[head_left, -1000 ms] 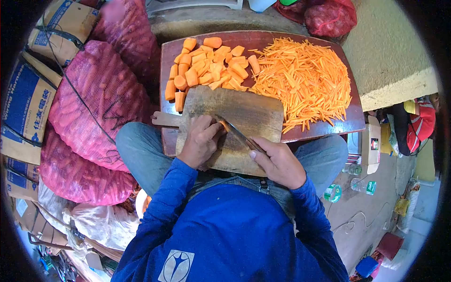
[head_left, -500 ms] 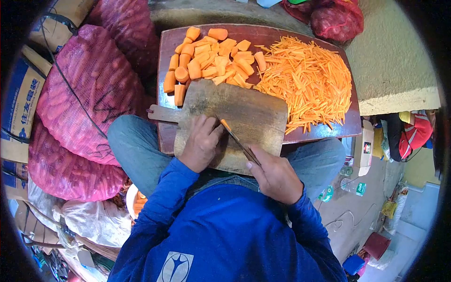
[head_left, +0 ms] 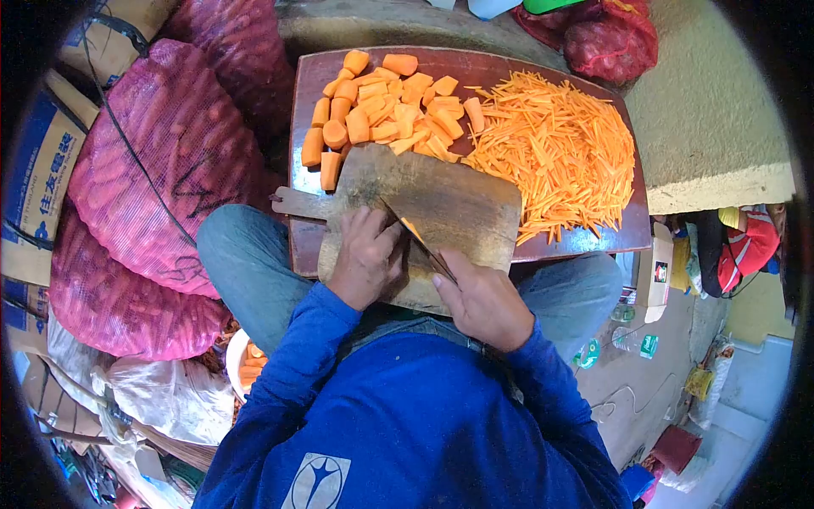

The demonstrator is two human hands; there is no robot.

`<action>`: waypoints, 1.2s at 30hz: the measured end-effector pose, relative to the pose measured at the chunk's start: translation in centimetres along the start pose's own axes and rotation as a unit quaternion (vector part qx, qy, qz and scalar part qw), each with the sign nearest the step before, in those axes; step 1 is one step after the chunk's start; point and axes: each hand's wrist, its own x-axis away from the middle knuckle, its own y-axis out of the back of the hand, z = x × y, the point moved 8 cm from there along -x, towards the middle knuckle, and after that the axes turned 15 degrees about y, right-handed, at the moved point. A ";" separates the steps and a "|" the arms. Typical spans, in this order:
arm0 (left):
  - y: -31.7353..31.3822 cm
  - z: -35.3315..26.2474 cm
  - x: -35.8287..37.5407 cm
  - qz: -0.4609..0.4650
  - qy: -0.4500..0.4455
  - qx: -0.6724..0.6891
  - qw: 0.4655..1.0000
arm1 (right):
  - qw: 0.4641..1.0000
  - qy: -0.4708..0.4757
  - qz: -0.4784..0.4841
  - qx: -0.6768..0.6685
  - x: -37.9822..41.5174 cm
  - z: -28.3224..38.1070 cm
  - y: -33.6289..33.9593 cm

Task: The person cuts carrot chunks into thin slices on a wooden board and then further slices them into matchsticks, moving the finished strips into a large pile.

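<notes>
A wooden cutting board [head_left: 462, 199] lies at the near edge of a dark red table [head_left: 585, 244]. My right hand [head_left: 490, 301] is closed round the handle of a knife [head_left: 421, 241], whose blade slants up-left beside my left fingers, with a bit of orange on it. My left hand [head_left: 368, 259] presses down on the board with its fingers curled; whatever lies under them is hidden. Beyond the board are carrot chunks and slices [head_left: 398, 106]. A large heap of carrot strips [head_left: 555, 153] covers the table's right part.
Pink mesh sacks [head_left: 165, 161] stand at the left, with a white container [head_left: 240, 365] of carrot pieces below them. A red mesh bag [head_left: 606, 42] rests at the upper right. Bottles [head_left: 627, 339] and a cardboard box [head_left: 657, 271] are on the right.
My right hand and the knife have shifted slightly left and up, closer to my left hand. The left hand stays curled on the board. The whole view has shifted a little.
</notes>
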 end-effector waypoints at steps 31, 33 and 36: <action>0.9 1.5 -0.1 -0.047 0.060 0.034 0.996 | 0.993 0.044 -0.106 -0.009 0.2 -0.2 1.5; 0.9 1.5 0.0 -0.052 0.068 0.047 0.995 | 0.988 0.033 -0.144 -0.041 0.7 -0.4 2.1; 1.4 1.6 -0.2 -0.087 0.072 0.084 0.990 | 0.986 0.001 -0.138 -0.098 1.0 -0.6 1.9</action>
